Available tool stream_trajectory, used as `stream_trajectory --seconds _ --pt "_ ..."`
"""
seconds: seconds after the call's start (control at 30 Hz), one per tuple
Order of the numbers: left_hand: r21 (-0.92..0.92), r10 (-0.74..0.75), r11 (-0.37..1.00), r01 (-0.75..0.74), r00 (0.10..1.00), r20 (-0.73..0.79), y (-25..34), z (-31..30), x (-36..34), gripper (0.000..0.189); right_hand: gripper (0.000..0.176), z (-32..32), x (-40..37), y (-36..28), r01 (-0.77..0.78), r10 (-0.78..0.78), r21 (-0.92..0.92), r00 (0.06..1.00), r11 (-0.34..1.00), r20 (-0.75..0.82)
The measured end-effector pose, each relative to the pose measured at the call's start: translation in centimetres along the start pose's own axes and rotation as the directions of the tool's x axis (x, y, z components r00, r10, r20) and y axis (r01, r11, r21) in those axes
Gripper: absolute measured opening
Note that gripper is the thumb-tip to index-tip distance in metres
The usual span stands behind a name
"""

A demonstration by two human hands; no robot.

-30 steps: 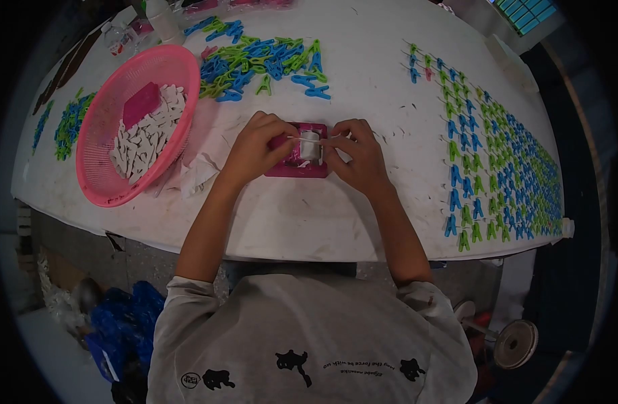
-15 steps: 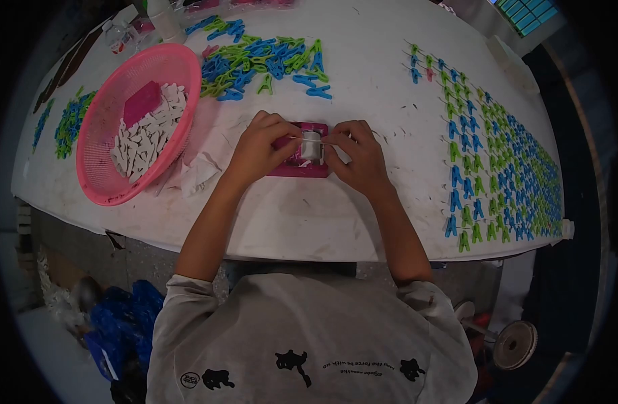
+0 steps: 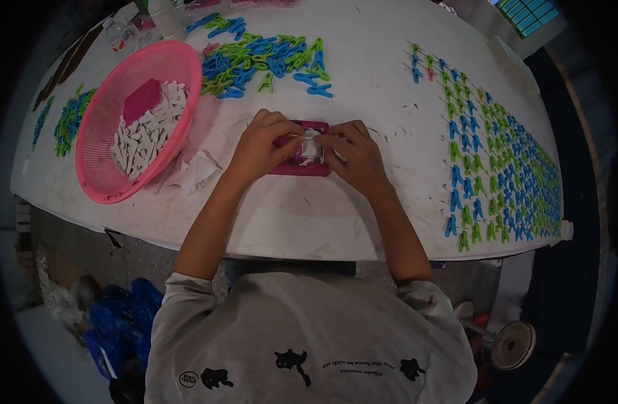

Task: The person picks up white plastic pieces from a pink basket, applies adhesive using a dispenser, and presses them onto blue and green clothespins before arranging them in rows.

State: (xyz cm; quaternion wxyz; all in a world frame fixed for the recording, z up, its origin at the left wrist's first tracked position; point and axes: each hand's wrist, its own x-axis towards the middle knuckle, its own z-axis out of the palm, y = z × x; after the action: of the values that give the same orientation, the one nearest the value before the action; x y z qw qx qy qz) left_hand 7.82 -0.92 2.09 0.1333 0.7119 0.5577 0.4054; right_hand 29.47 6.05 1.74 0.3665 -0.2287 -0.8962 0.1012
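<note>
The right hand point(image 3: 355, 153) has edged closer to the left hand point(image 3: 263, 145); both, fingers nearly closed, pinch a thin pale strand point(image 3: 308, 138) above the white roll point(image 3: 312, 151) in the magenta tray point(image 3: 299, 171)

On my feed the tray point(image 3: 299, 171) looks like smooth, faintly glossy plastic. I see perforated plastic in the basket point(image 3: 95, 148), smooth plastic clothespins point(image 3: 265, 57), matt cloth in the shirt point(image 3: 309, 330), crumpled, papery tissue point(image 3: 200, 172) and shiny, wrinkled plastic bags point(image 3: 124, 313).
</note>
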Motion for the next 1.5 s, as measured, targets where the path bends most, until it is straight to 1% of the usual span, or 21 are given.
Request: stream_trajectory --seconds 0.37,0.43,0.67,0.73,0.87,0.97,1.07,1.13,1.5 --pt "-0.006 -0.015 1.000 0.015 1.000 -0.001 0.30 -0.15 0.15 0.015 0.027 -0.10 -0.03 0.00 -0.016 0.016 -0.017 1.000 1.000 0.020" --pt "0.030 -0.014 0.999 0.014 1.000 -0.001 0.22 -0.17 0.19 0.015 0.028 -0.10 -0.02 -0.02 -0.021 0.022 -0.019 0.999 1.000 0.024" --pt "0.014 -0.032 0.999 0.032 0.999 0.007 0.28 -0.27 0.14 0.017 0.028 -0.01 -0.12 0.13 -0.018 0.018 -0.016 1.000 1.000 0.026" --pt "0.019 -0.006 1.000 0.006 1.000 0.006 0.17 -0.30 0.12 0.016 0.029 0.01 -0.14 0.12 -0.029 0.030 -0.017 0.999 0.999 0.028" --pt "0.030 -0.012 0.999 0.012 1.000 0.011 0.19 -0.34 0.16 0.016 0.029 0.04 -0.15 0.14 -0.028 0.028 -0.008 0.999 1.000 0.026" --pt "-0.002 -0.003 1.000 0.003 1.000 0.003 0.25 -0.32 0.12 0.014 0.029 0.01 -0.13 0.12 -0.033 0.033 -0.009 0.999 0.999 0.027" --pt "0.002 -0.007 1.000 0.007 1.000 0.008 0.30 -0.42 0.14 0.014 0.029 -0.07 -0.08 0.02 -0.041 0.042 -0.008 0.999 0.999 0.034" --pt "0.036 -0.017 0.999 0.017 1.000 0.018 0.24 -0.44 0.15 0.015 0.029 -0.05 -0.11 0.06 -0.046 0.046 0.005 0.998 0.999 0.038" --pt "0.035 0.004 0.999 -0.004 1.000 0.006 0.02 -0.33 0.10 0.016 0.028 -0.06 -0.04 0.09 -0.040 0.039 0.025 0.999 0.999 0.033"
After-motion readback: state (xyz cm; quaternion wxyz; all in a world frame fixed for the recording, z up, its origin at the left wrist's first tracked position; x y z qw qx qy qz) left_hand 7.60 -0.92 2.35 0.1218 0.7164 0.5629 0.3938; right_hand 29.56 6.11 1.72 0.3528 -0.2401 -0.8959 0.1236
